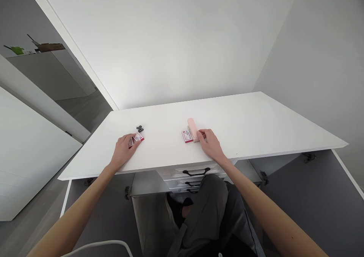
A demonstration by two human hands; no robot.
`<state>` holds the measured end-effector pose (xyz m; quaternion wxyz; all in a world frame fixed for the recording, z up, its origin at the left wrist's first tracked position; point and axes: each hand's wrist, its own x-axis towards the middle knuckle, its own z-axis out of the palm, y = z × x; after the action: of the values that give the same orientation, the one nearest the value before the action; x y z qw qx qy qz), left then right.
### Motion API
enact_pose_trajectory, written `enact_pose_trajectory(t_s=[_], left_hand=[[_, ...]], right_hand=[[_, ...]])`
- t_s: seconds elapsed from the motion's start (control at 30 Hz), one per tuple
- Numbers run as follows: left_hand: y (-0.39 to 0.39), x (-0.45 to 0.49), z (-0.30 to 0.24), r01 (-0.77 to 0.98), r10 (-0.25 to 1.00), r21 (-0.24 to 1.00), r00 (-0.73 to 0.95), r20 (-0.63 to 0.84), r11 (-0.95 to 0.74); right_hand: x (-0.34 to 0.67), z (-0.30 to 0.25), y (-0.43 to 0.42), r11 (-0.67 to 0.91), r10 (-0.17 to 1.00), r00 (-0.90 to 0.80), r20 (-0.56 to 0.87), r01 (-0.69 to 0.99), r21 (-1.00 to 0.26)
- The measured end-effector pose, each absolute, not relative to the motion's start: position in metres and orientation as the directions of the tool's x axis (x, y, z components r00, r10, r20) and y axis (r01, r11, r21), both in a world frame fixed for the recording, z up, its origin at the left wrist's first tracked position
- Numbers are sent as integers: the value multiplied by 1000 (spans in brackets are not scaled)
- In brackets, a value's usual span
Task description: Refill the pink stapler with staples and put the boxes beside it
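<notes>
My left hand (pixel 125 148) is closed round small red-and-white staple boxes (pixel 138 137) lying on the white tabletop (pixel 162 151). One box shows between thumb and fingers, and part of another sits under the palm side. Just behind them lie black binder clips (pixel 139 128). My right hand (pixel 209 143) has its thumb and fingers on the near end of a pale pink stapler (pixel 192 127), which rests on the tabletop pointing away from me. A further red-and-white staple box (pixel 187 136) lies flat against the stapler's left side.
Below the tabletop are drawers with black handles (pixel 196 171) in the middle. Cabinet doors stand open at left (pixel 105 211) and right (pixel 313 185), beside my legs (pixel 209 211). A white wall (pixel 176 48) rises behind; a doorway is at left.
</notes>
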<state>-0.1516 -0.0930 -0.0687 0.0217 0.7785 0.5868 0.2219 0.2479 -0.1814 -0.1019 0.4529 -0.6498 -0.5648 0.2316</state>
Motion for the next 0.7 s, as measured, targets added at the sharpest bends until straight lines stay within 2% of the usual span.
enact_pose_trajectory(t_s=[0.4,0.57,0.7], left_hand=[[-123,-82,-71,820,911,404,330,247,-406],[-119,-35,-73,728,855,450,427,293,-518],[-108,1,-69,668,789,420,529,312,-614]], right_hand=[[248,-103,-181,57,938,263,227,528,-847],[248,-103,-181,60,936,263,235,538,-841],[248,-103,-180,65,936,255,242,552,-832]])
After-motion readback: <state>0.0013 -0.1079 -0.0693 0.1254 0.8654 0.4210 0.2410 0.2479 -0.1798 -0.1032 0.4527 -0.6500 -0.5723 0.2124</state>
